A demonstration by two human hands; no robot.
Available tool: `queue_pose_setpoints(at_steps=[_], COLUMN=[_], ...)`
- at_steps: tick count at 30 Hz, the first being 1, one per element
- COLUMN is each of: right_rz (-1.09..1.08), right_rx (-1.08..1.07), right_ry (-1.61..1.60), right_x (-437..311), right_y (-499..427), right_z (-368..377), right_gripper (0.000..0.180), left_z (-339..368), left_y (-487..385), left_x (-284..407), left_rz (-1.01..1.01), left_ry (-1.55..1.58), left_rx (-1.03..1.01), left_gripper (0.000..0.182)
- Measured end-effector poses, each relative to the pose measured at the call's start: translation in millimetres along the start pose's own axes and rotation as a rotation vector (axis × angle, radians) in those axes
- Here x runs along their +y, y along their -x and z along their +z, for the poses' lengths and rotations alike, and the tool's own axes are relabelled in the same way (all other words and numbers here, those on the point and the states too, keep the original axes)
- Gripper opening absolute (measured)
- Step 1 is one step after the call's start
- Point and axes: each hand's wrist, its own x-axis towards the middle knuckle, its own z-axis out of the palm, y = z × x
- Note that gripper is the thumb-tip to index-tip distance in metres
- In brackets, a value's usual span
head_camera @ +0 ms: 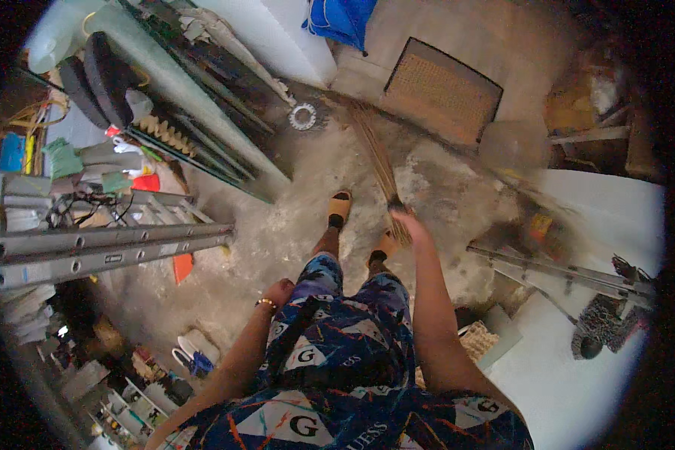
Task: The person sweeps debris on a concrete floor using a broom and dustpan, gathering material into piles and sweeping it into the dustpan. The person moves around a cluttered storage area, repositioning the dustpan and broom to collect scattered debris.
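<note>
My right hand grips a broom of thin bound sticks near its dark binding. The broom's bristles fan out away from me over the stained concrete floor, towards a raised edge. My left hand, with a beaded bracelet at the wrist, hangs beside my left thigh; its fingers look curled, and whether it holds anything cannot be made out. A white toothed ring lies on the floor ahead, left of the broom's bristles.
An aluminium ladder and glass panes stand at the left. Beyond the raised edge lies a brown mat. Slippers and a shelf with small items are at lower left. A metal frame juts in from the right.
</note>
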Motion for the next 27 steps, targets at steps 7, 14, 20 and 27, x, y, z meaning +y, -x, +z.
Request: queue_pose_setpoints(at_steps=[7,14,20,27], right_rz=[-0.162,-0.072,0.098,-0.060], right_rx=[0.012,-0.016,0.007,0.079], right_ry=[0.237,0.218,-0.046,-0.045], right_x=[38,-46,-27,20], right_y=[114,26,29,151], right_z=[39,161,124,87], right_gripper=[0.081,0.077,0.081,0.073], left_z=[-49,-90,-110,-94], left_y=[-59,-77,-83,-87], left_x=[-25,-14,-40,-36], left_rz=[0.121,0.175,0.102,0.115], left_ry=[0.030,0.093,0.109,-0.011], left_rx=[-0.056,-0.062,-0.116,-0.090], left_gripper=[0.033,0.029,0.038,0.031])
